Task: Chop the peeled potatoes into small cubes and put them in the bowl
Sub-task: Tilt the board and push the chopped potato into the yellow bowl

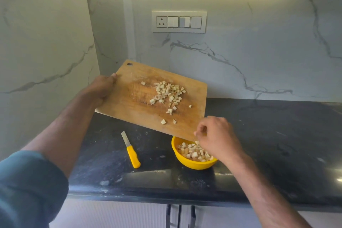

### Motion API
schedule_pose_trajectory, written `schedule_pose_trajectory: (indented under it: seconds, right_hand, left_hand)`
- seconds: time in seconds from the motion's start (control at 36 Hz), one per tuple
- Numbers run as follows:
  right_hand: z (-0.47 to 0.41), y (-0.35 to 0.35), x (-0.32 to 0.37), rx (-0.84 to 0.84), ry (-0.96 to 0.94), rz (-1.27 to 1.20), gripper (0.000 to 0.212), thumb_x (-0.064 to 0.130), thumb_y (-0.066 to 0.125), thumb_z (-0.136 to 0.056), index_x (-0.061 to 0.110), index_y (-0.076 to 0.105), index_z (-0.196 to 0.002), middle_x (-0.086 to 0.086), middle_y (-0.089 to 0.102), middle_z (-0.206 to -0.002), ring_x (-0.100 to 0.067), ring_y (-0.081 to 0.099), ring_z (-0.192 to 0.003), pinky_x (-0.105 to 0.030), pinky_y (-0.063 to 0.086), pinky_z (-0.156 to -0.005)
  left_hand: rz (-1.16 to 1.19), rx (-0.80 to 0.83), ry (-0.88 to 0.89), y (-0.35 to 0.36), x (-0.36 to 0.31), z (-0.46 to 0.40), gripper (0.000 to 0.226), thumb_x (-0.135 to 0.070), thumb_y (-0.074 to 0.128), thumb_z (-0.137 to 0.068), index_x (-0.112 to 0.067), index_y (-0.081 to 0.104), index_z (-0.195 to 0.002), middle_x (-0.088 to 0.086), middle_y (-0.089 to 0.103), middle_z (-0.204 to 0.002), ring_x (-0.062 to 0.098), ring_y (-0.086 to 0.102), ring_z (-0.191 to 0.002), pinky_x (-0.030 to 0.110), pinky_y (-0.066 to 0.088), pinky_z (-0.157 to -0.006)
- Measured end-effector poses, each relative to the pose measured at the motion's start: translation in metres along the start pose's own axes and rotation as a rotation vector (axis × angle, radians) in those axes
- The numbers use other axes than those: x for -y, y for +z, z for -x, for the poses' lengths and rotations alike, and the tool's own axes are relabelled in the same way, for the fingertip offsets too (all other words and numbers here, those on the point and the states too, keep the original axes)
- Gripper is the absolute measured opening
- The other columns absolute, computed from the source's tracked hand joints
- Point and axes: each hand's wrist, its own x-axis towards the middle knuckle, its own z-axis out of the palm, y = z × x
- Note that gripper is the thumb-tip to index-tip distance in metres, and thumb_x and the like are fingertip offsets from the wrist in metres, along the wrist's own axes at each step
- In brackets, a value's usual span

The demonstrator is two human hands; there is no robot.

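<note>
Reaching in from the lower left, a forearm with a rolled-up dark teal sleeve point(27, 187) led up to the left hand point(102, 89), and another bare forearm came in from the lower right to the right hand point(216, 137). Nearest to the viewer ran the front edge of the black stone countertop point(277, 153), with pale cabinet doors point(114, 214) under it. On the countertop lay a small knife point(131, 150) with a yellow handle, its blade pointing away, and nobody was touching it. Just to the right of the knife stood a yellow bowl point(192, 164), already holding many small potato cubes point(192, 151). The right hand was over the bowl's right side, with its fingers curled at the lower corner of the wooden cutting board point(129, 105); whether it pinched a cube or only touched the board, I cannot tell. The board was lifted off the countertop and tilted, its lower right corner hanging above the bowl. The left hand grasped the board's left edge, the thumb on top. A loose pile of cubes point(169, 93) was lying on the board, and a few single cubes were nearer to the low corner. Behind everything stood the white marble-pattern wall point(259, 52), with a switch panel point(179, 22) that included one socket.
</note>
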Motion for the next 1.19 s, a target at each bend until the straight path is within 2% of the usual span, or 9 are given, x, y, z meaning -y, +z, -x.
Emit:
schedule_pose_trajectory:
  seconds: [0.14, 0.25, 0.36, 0.47, 0.64, 0.78, 0.94, 1.06, 1.19]
  right_hand:
    - [0.005, 0.008, 0.0, 0.116, 0.016, 0.038, 0.018, 0.026, 0.065, -0.09, 0.026, 0.072, -0.073, 0.013, 0.069, -0.076, -0.007, 0.065, -0.066, -0.035, 0.061, -0.063]
    - [-0.004, -0.001, 0.003, -0.144, 0.041, 0.011, 0.029, 0.034, 0.075, -0.086, 0.022, 0.063, -0.061, 0.013, 0.062, -0.06, -0.004, 0.06, -0.055, -0.028, 0.055, -0.059]
    - [-0.032, -0.005, 0.014, -0.238, -0.043, -0.062, 0.006, 0.018, 0.071, -0.088, 0.022, 0.071, -0.084, 0.006, 0.068, -0.088, -0.013, 0.063, -0.079, -0.024, 0.05, -0.067]
    - [-0.056, 0.002, 0.02, -0.194, -0.107, -0.033, 0.024, 0.012, 0.06, -0.097, 0.013, 0.07, -0.119, -0.002, 0.067, -0.117, -0.018, 0.062, -0.107, -0.024, 0.046, -0.092]
    - [-0.046, 0.022, 0.031, -0.189, -0.155, -0.007, 0.02, 0.007, 0.055, -0.096, 0.011, 0.074, -0.102, -0.001, 0.067, -0.098, -0.019, 0.061, -0.091, -0.036, 0.057, -0.08]
    - [-0.041, 0.032, 0.044, -0.204, -0.226, 0.023, 0.037, -0.009, 0.056, -0.088, 0.009, 0.071, -0.116, -0.004, 0.067, -0.107, -0.026, 0.064, -0.092, -0.037, 0.057, -0.077]
    - [-0.033, 0.036, 0.055, -0.162, -0.268, 0.02, 0.02, 0.016, 0.057, -0.099, 0.012, 0.072, -0.112, 0.001, 0.063, -0.11, -0.018, 0.059, -0.095, -0.028, 0.055, -0.077]
    - [-0.026, 0.036, 0.061, -0.07, -0.26, 0.038, 0.041, 0.047, 0.056, -0.097, 0.015, 0.065, -0.122, 0.0, 0.056, -0.127, -0.021, 0.052, -0.112, -0.033, 0.053, -0.089]
    - [-0.023, 0.037, 0.057, -0.11, -0.332, 0.03, 0.022, 0.03, 0.061, -0.097, 0.016, 0.071, -0.11, 0.002, 0.063, -0.114, -0.019, 0.055, -0.103, -0.034, 0.055, -0.086]
  left_hand:
    - [0.001, -0.002, -0.008, -0.004, 0.002, 0.0, 0.059, -0.053, 0.045, -0.105, -0.003, 0.061, -0.13, 0.014, 0.066, -0.122, 0.035, 0.064, -0.11, 0.053, 0.05, -0.103]
    - [0.012, 0.01, -0.022, -0.007, 0.007, -0.005, 0.063, -0.057, 0.046, -0.103, -0.003, 0.061, -0.132, 0.014, 0.067, -0.124, 0.035, 0.064, -0.111, 0.055, 0.05, -0.104]
    - [0.015, 0.006, -0.009, -0.005, 0.006, -0.003, 0.062, -0.057, 0.047, -0.103, -0.003, 0.061, -0.131, 0.013, 0.066, -0.124, 0.034, 0.064, -0.111, 0.054, 0.05, -0.103]
    - [0.02, 0.014, 0.011, 0.006, -0.002, 0.006, 0.058, -0.049, 0.045, -0.106, 0.0, 0.059, -0.133, 0.015, 0.064, -0.127, 0.033, 0.063, -0.111, 0.044, 0.051, -0.094]
    - [0.019, 0.014, 0.024, 0.012, -0.004, 0.009, 0.056, -0.046, 0.044, -0.107, 0.001, 0.058, -0.134, 0.015, 0.063, -0.128, 0.03, 0.062, -0.105, 0.039, 0.048, -0.085]
    - [0.014, 0.003, 0.025, 0.018, -0.004, 0.009, 0.054, -0.044, 0.044, -0.108, 0.002, 0.059, -0.132, 0.015, 0.063, -0.122, 0.028, 0.061, -0.097, 0.037, 0.046, -0.08]
    - [-0.004, 0.016, 0.015, 0.019, -0.008, 0.008, 0.056, -0.048, 0.044, -0.107, 0.0, 0.06, -0.132, 0.015, 0.064, -0.124, 0.031, 0.061, -0.105, 0.04, 0.047, -0.087]
    - [-0.009, 0.017, 0.008, 0.017, -0.007, 0.008, 0.059, -0.05, 0.043, -0.107, -0.001, 0.058, -0.135, 0.015, 0.063, -0.129, 0.034, 0.061, -0.114, 0.043, 0.047, -0.092]
    - [-0.015, 0.023, 0.002, 0.018, -0.008, 0.01, 0.057, -0.048, 0.043, -0.107, 0.0, 0.058, -0.134, 0.016, 0.062, -0.128, 0.032, 0.06, -0.108, 0.042, 0.047, -0.09]
